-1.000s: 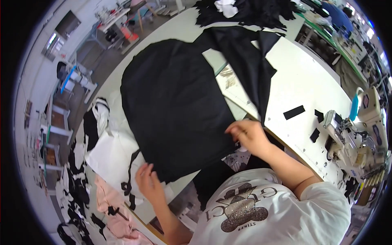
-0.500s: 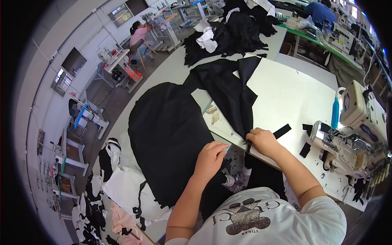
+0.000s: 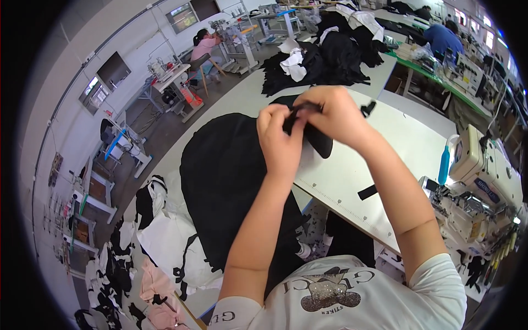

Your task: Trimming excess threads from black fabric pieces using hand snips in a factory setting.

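Observation:
Both my hands are raised close together over the far part of the white table. A piece of black fabric point(image 3: 319, 142) is pinched between them and hangs below the fingers. My left hand point(image 3: 279, 140) is closed on its near-left edge, fingers bent. Curled over the top of the cloth is my right hand point(image 3: 336, 113), its fingertips slightly blurred by motion. To the left, a large rounded black fabric panel point(image 3: 223, 176) lies spread over the table edge. A short black strip point(image 3: 367, 192) lies right of my forearms.
At the right stands a cream sewing machine point(image 3: 478, 187) with a blue-handled tool point(image 3: 444, 165) beside it. Black and white fabric point(image 3: 330, 55) is heaped at the table's far end. White cloth point(image 3: 170, 242) and scraps lie at lower left. Other people point(image 3: 206, 47) work farther off.
Both hands have moved up and away from the table's near edge and come together. The black fabric has been lifted and gathered between them; before, it lay stretched across the table.

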`<state>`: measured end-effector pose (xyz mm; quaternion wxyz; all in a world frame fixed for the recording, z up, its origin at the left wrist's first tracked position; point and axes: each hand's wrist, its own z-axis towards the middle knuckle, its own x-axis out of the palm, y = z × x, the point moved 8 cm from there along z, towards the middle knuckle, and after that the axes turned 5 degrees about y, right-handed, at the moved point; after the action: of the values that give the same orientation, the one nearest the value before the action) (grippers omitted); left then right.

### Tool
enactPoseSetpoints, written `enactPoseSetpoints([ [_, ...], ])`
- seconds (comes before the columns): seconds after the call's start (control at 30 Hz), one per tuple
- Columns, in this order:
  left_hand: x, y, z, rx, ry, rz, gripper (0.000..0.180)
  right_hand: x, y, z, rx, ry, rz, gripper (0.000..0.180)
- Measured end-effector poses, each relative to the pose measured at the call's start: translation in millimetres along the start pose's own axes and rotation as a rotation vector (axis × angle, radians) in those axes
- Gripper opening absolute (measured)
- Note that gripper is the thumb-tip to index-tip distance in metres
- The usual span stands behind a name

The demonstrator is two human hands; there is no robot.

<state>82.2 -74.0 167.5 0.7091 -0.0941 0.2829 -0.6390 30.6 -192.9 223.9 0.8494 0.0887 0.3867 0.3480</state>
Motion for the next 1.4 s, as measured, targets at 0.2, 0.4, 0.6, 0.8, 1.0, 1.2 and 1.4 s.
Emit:
enactPoseSetpoints([
  [0.2, -9.2, 17.2, 46.0, -0.068, -0.031, 0.160, 0.014, -30.0, 32.4, 24.9, -0.001, -0.064, 0.037, 0.013],
  [0.4, -3.1, 101.0, 39.6, -0.184, 0.055, 0.277, 0.005, -92.0, 33.5, 14.6, 0.062, -0.282, 0.037, 0.013],
  [0.6, -12.6, 204.3, 8.2, -0.438, 0.241, 0.599, 0.013, -149.6, 7.2, -16.6, 0.117, -0.550, 0.256, 0.013],
  [0.8, -20.2, 301.8, 29.2, -0.494, 0.328, 0.708, 0.017, -171.6, -29.7, -40.4, 0.056, -0.642, 0.224, 0.028],
  [1.0, -93.2, 280.8, 196.1, -0.139, -0.038, 0.128, 0.039, -148.1, -21.0, -106.0, -0.019, -0.730, 0.403, 0.028],
  [1.2, -232.8, 332.9, 104.6, -0.023, 0.092, 0.372, 0.035, 104.2, 82.3, -48.4, 0.101, 0.280, 0.703, 0.021],
  [1.4, -299.1, 401.6, -51.6, -0.767, 0.501, 0.677, 0.042, 295.4, 145.1, -114.8, -0.183, 0.639, 0.407, 0.032],
])
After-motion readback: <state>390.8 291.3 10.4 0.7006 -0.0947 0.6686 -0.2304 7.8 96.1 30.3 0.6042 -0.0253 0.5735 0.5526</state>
